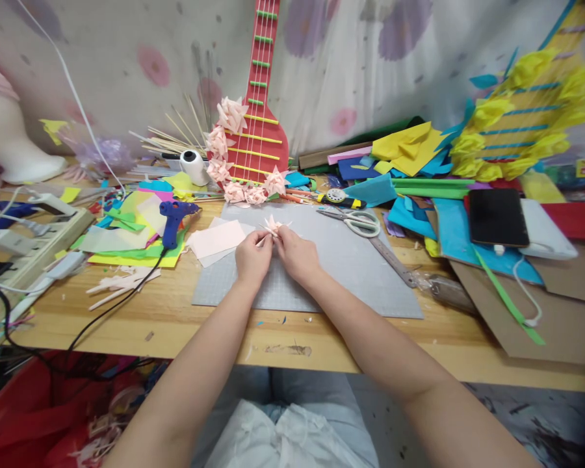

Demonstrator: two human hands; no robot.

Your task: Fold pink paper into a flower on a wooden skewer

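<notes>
One grey mat [355, 279] lies beneath my left hand [253, 259] and right hand [298, 255], both pinching one pink paper flower [274, 224], tips pointing far, long axis unclear.

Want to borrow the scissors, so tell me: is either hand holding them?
No, the left hand and right hand both hold a pale pink paper piece, while the scissors lie apart on the right.

Held flower [275, 225] partly hidden, red guitar [266, 129] cropped
</notes>
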